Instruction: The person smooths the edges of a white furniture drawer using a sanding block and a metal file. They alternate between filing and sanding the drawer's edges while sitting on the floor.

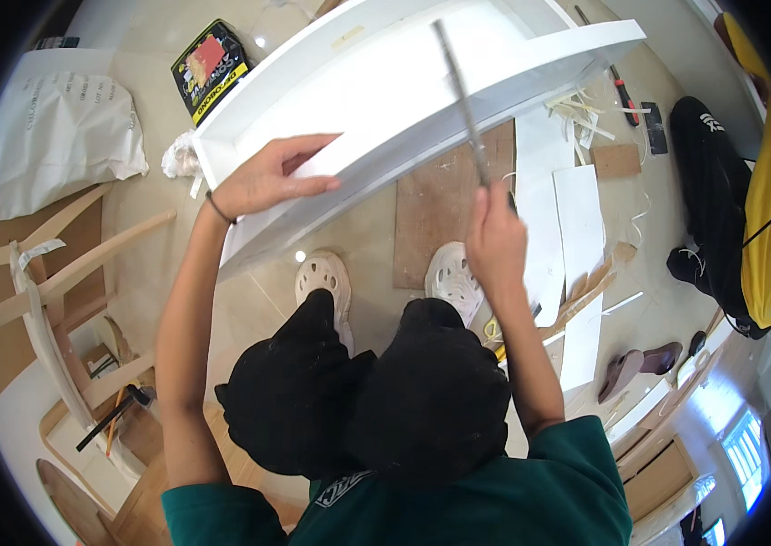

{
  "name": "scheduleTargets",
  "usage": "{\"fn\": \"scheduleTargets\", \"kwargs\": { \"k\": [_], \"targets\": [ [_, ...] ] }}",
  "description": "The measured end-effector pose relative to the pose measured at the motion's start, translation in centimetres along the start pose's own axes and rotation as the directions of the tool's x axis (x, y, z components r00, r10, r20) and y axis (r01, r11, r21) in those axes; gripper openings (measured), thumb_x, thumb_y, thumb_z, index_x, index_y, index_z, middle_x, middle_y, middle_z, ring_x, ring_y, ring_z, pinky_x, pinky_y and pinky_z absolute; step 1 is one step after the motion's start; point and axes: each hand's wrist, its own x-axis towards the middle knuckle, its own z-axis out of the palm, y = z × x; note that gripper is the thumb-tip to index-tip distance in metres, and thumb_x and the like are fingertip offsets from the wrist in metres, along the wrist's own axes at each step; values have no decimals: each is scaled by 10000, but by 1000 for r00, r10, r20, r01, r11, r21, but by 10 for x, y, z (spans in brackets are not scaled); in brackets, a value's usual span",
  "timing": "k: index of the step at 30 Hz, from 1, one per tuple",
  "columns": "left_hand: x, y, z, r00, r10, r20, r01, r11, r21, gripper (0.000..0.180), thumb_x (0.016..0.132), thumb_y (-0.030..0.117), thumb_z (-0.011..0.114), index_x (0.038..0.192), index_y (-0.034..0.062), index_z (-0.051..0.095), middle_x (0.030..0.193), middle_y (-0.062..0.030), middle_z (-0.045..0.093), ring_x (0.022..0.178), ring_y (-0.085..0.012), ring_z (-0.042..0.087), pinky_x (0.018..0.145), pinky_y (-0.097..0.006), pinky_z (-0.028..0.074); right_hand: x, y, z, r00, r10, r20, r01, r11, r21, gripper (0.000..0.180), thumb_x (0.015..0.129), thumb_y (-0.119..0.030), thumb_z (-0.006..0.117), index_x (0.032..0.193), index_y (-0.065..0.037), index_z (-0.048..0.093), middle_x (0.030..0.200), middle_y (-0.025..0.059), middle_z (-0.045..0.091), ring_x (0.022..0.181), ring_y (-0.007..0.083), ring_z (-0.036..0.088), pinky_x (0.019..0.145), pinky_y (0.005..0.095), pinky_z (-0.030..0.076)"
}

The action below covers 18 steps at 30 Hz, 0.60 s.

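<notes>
A large white drawer-like box [385, 77] lies open in front of me, its near wall running up to the right. My left hand [267, 178] straddles the left part of that wall's rim, thumb and index finger stretched along it; the other fingers are mostly hidden. My right hand [498, 238] is closed around the lower end of a long, thin grey metal file [463, 96]. The file is blurred and points up across the near wall. Its handle is mostly covered by my fingers, so whether it touches the rim cannot be told.
A brown board [417, 218] lies beneath the box, beside white panels [581, 237]. Farther right are a screwdriver [623, 96], shoes [622, 375] and a person in dark trousers [708, 173]. Leftward stand a wooden chair frame [49, 282], a white sack [67, 136] and a black-yellow package [212, 73].
</notes>
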Motion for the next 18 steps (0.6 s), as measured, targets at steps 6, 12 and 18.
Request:
{"fn": "scheduleTargets", "kwargs": {
  "k": [6, 12, 18],
  "targets": [
    [-15, -6, -3, 991, 87, -104, -72, 987, 145, 591, 843, 238, 802, 1334, -20, 597, 1272, -122, 652, 1164, -202, 588, 1026, -331, 461, -29, -17, 26, 991, -114, 69, 120, 989, -83, 166, 1027, -231, 510, 1033, -67, 531, 650, 215, 617, 577, 430, 627, 497, 515, 479],
    [18, 5, 11, 924, 338, -181, -266, 905, 333, 473, 843, 337, 778, 1164, -1, 697, 1046, -124, 724, 857, -201, 645, 779, -319, 533, -17, -20, 24, 996, 21, -81, -24, 999, -32, 170, 1036, -218, 497, 1034, -51, 526, 637, 241, 585, 596, 450, 612, 500, 523, 441],
    [10, -12, 15, 895, 407, -181, -336, 883, 327, 491, 845, 310, 758, 1195, -23, 669, 1007, -153, 724, 795, -212, 652, 755, -313, 537, -47, -35, 39, 999, -36, 30, 40, 989, -141, 200, 1038, -220, 494, 999, -26, 521, 607, 243, 560, 568, 458, 593, 489, 503, 426]
  ]
}}
